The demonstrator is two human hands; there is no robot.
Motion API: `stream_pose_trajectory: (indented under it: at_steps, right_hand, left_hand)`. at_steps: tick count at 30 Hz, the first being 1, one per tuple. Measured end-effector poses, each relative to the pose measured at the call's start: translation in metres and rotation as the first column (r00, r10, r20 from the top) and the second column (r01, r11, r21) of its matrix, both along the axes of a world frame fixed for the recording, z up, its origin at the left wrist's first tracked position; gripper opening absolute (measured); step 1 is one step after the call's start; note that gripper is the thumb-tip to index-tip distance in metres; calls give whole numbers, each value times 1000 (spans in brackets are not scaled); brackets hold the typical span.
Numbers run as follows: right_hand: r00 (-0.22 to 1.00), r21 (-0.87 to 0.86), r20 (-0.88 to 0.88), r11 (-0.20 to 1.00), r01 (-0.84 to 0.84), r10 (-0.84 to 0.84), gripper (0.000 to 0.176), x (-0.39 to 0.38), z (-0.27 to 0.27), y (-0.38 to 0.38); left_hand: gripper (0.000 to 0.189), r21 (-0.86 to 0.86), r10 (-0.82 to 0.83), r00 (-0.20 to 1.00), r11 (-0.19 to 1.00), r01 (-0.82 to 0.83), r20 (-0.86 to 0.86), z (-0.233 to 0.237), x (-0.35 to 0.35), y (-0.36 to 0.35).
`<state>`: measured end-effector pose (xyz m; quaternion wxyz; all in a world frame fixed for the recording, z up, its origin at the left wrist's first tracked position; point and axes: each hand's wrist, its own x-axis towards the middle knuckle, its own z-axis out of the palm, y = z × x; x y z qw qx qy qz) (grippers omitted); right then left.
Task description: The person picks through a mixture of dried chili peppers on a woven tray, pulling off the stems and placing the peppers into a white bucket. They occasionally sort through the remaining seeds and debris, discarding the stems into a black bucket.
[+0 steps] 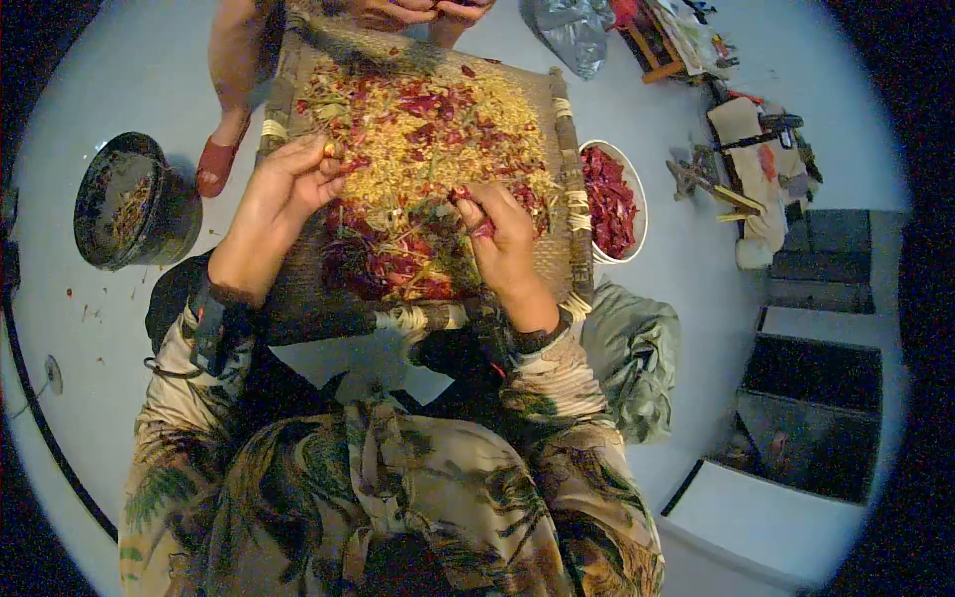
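A woven tray (581,169) with a bound frame lies before me, covered with yellow seeds (398,139) and dried red chili peppers (383,264) mixed with stems. Over its left side, my left hand (288,179) is closed, thumb and forefinger pinching something small and yellowish that I cannot make out. My right hand (505,239) hovers over the right half of the tray, its fingers closed on a dark red dried chili (462,195). Most of that chili is hidden by the fingers.
A white bucket (644,224) of red chilies stands right of the tray. On the left is a black bucket (189,214) with stems and scraps. Another person's leg (231,70) and hands show beyond the tray. A grey-green cloth (637,358) lies at right.
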<state>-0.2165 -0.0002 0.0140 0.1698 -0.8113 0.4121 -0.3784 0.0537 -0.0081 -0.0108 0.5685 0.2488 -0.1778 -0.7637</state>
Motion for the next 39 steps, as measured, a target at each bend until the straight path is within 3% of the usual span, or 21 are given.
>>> stream_pose_trajectory:
  at_steps: [3,7,11,12,15,16,20,25,27,29,30,33,34,37,38,39]
  right_hand:
    - [986,41,164,999,-35,28,17,-5,0,-6]
    - [876,520,433,853,-47,-215,16,-22,-6,-8]
    - [566,654,678,737,-173,-468,14,-64,0,-25]
    - [471,642,707,758,-115,-527,13,-80,-6,-32]
    - [216,642,747,767,11,-628,15,-128,2,-49]
    - [225,648,741,762,8,-633,18,-158,-4,-55]
    - [181,685,699,720,109,-692,27,-249,-13,-79]
    - [110,786,599,608,113,-794,43,-237,24,-71]
    - [177,753,614,638,161,-769,49,-233,25,-67]
    - [294,716,605,667,207,-740,72,-271,-14,-74]
    - [193,725,616,645,240,-764,57,-266,-16,-75]
    - [375,718,573,667,199,-729,38,-248,-17,-73]
    - [374,710,619,695,110,-691,26,-216,1,-62]
    - [718,684,384,701,201,-580,25,-182,4,-57]
    - [817,703,226,669,240,-531,24,-179,-4,-63]
    - [906,632,74,722,280,-416,24,-169,-4,-61]
  left_hand:
    - [11,111,56,991,991,-70,123,9,-16,3]
    - [19,38,85,974,995,-95,209,33,-31,12]
    - [23,115,23,969,992,-53,247,14,-26,4]
    - [24,49,60,920,995,-86,388,28,-33,12]
    - [22,32,69,894,995,-93,443,8,-28,7]
    - [19,95,68,889,988,-124,453,29,-37,12]
    - [17,114,-21,935,993,-21,355,0,-29,0]
    - [16,130,-14,920,991,-40,391,3,-33,1]
    - [15,128,-6,905,990,-54,425,11,-36,3]
    - [15,122,-7,905,991,-49,424,8,-34,3]
    - [15,114,-13,913,993,-36,407,3,-33,1]
    - [16,105,-8,909,994,-39,417,0,-29,0]
    - [16,105,1,911,993,-49,413,1,-29,-1]
    - [16,99,71,890,987,-129,450,20,-36,13]
    - [16,92,82,893,987,-136,442,19,-35,12]
    - [16,84,93,896,986,-143,435,18,-32,9]
